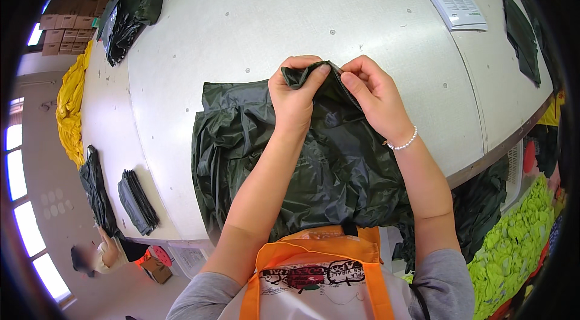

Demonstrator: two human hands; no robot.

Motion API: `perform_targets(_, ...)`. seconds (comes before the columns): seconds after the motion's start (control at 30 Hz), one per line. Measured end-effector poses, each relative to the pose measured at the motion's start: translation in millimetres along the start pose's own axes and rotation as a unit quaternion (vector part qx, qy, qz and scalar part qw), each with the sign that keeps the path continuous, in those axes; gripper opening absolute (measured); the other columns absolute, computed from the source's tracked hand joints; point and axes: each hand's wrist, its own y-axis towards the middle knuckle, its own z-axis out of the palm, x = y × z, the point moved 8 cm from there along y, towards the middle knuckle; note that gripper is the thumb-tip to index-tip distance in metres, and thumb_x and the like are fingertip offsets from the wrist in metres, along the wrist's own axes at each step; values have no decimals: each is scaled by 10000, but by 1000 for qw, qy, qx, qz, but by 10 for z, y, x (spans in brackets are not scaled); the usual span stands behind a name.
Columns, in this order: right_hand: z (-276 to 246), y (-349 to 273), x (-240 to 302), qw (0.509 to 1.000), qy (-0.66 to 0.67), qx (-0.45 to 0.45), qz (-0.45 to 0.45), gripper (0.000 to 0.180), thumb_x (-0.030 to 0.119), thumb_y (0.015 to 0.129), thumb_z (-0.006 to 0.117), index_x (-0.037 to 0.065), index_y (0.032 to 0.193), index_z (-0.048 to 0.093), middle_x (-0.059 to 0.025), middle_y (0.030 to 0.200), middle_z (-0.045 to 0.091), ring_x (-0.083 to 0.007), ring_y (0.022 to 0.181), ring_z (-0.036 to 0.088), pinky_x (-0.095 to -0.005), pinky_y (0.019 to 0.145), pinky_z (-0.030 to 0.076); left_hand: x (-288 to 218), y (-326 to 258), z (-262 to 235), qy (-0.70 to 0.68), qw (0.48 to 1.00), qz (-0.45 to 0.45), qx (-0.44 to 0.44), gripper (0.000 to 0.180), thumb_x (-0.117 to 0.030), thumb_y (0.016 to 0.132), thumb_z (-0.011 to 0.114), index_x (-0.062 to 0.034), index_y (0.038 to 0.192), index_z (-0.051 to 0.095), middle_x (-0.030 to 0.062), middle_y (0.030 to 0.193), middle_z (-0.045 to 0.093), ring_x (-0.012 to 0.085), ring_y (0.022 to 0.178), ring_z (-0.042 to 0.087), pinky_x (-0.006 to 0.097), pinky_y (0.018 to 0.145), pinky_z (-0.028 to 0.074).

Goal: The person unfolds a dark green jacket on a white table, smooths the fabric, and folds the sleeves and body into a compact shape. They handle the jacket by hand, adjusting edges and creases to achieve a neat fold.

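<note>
One rolled edge (292,78) of the dark green fabric (338,169) was clamped in the grip of the left hand (292,97); the right hand (379,101) pinched its zipper-like strip (350,92), probably for making it straight. The fabric lay along the tabletop's (241,24) near edge, perhaps for easy reach.

Dark green garment (344,169) mid-frame, yellow cloth (71,105) left, lime cloth (513,241) lower right, white bracelet (402,147), orange-strapped white apron (302,300)

Glaring windows (17,176), dark fisheye edges
</note>
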Motion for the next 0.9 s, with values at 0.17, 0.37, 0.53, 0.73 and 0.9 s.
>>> perform_targets(0.17,5,9,-1,1000,0,-13,-3,129,143,920,582,16,931,562,9,801,578,-48,734,516,-199,669,434,11,-2,-12,-18,1000,-6,-7,124,82,752,679,-10,817,627,65,855,655,121,794,593,247,746,469)
perform_targets(0.37,-106,-14,266,982,-169,-39,-74,150,138,886,620,4,923,564,-45,760,587,-86,664,537,-225,609,442,-140,24,1,143,988,57,23,125,82,735,689,1,815,637,56,842,658,112,779,587,239,731,466)
perform_targets(0.53,-111,-11,406,965,-239,-35,-102,153,132,873,630,0,917,566,-80,747,607,-126,618,545,-243,593,446,-244,-5,84,229,965,116,44,129,81,727,694,5,814,637,57,844,658,111,786,588,235,736,462)
perform_targets(0.73,-123,15,351,980,-195,-19,-40,150,134,867,635,-2,887,577,-85,713,612,-130,613,548,-248,586,443,-318,-23,123,242,951,186,52,170,55,700,728,-19,817,629,50,822,653,104,733,582,231,684,460)
perform_targets(0.9,-131,27,433,965,-257,-7,-41,157,156,866,627,6,851,581,-91,721,618,-159,596,557,-269,575,439,-334,-36,152,270,940,199,63,163,80,707,712,-4,819,628,62,837,650,119,777,589,236,726,461)
